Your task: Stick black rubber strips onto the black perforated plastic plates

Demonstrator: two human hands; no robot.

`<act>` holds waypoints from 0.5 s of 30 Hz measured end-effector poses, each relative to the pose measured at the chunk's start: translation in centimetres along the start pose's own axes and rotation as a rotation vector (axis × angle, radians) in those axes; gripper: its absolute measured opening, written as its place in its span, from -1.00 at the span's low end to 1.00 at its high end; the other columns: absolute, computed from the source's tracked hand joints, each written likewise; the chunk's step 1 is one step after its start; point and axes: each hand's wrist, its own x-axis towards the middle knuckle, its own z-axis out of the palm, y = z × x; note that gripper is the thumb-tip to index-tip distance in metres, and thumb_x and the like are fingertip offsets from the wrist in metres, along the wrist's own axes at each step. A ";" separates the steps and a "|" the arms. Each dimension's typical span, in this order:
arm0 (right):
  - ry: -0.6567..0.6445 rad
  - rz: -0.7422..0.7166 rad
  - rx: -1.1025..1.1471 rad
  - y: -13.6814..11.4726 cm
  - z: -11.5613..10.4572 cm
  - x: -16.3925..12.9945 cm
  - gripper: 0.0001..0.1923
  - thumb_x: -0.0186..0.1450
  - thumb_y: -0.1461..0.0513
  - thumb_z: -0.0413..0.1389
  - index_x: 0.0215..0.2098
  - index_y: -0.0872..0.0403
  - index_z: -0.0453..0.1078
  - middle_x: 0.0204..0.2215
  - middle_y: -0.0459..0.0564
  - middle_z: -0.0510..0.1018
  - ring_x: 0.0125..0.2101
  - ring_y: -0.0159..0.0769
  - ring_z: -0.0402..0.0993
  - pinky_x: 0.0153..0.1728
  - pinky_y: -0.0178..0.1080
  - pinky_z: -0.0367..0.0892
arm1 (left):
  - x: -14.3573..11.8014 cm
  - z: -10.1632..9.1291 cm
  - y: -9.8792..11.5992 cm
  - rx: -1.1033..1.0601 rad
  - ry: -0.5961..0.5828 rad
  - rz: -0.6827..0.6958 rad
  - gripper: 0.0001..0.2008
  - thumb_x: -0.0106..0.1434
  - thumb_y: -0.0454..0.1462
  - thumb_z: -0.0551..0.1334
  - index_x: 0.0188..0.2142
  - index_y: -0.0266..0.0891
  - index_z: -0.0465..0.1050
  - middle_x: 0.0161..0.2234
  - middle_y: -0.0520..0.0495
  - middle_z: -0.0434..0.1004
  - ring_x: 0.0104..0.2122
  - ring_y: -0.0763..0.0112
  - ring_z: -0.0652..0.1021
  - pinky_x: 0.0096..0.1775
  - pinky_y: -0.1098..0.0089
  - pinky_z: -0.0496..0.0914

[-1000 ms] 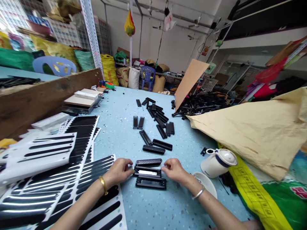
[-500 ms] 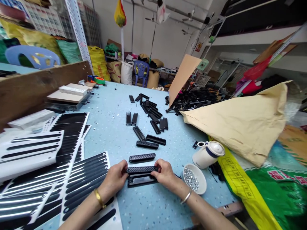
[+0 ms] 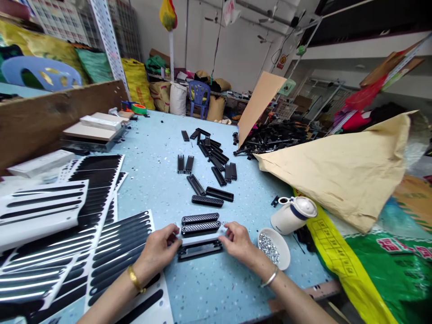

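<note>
My left hand (image 3: 158, 249) and my right hand (image 3: 238, 242) face each other near the front edge of the blue table (image 3: 216, 288). Their fingertips pinch the two ends of a black perforated grille (image 3: 201, 228) that lies flat on the table. A second, matching grille (image 3: 200, 218) lies just behind it, almost touching. A black slotted frame (image 3: 200, 249) lies just in front of the held grille, between my two hands. There is a gold bangle on my left wrist and a silver one on my right.
Sheets of black oval stickers (image 3: 111, 252) lie at the left. A small white bowl of metal bits (image 3: 274, 249) and a white lidded jug (image 3: 293, 214) sit to the right, with a tan paper sack (image 3: 340, 175) beyond. Loose black parts (image 3: 209, 166) are scattered mid-table.
The grille was lifted off the black frame and moved away from me, down beside the other grille. The camera view also shifted slightly.
</note>
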 end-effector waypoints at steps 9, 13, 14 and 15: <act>-0.095 0.078 0.036 -0.7 1.1 -2.2 -0.75 -0.04 0.28 0.35 -0.46 0.10 0.37 -0.57 -0.18 0.43 -0.57 -0.43 0.29 -0.55 -0.40 0.11 | -1.6 1.0 0.4 0.032 -0.163 0.057 -0.92 0.05 -0.26 0.19 -0.45 -0.17 0.27 -0.50 0.01 0.44 -0.47 0.31 0.45 -0.41 0.41 0.22; -0.071 0.055 0.055 -0.6 1.3 -2.6 -0.74 -0.05 0.34 0.33 -0.49 0.08 0.32 -0.57 -0.19 0.40 -0.54 -0.42 0.27 -0.50 -0.38 0.11 | -2.0 1.6 0.3 0.007 -0.155 0.072 -0.87 0.04 -0.31 0.16 -0.46 -0.14 0.16 -0.49 0.03 0.39 -0.46 0.33 0.42 -0.38 0.40 0.22; -0.063 0.053 0.062 -0.6 1.3 -2.6 -0.74 -0.05 0.35 0.32 -0.49 0.08 0.31 -0.57 -0.19 0.40 -0.54 -0.42 0.26 -0.49 -0.37 0.11 | -2.1 1.7 0.3 0.000 -0.148 0.071 -0.87 0.05 -0.31 0.15 -0.46 -0.14 0.15 -0.48 0.03 0.38 -0.46 0.33 0.41 -0.37 0.39 0.22; -0.057 0.054 0.071 -0.6 1.4 -2.6 -0.73 -0.05 0.35 0.32 -0.50 0.08 0.31 -0.57 -0.20 0.39 -0.53 -0.41 0.26 -0.48 -0.37 0.11 | -2.2 1.8 0.4 -0.009 -0.140 0.069 -0.87 0.06 -0.31 0.14 -0.45 -0.14 0.14 -0.48 0.03 0.37 -0.46 0.32 0.41 -0.37 0.39 0.22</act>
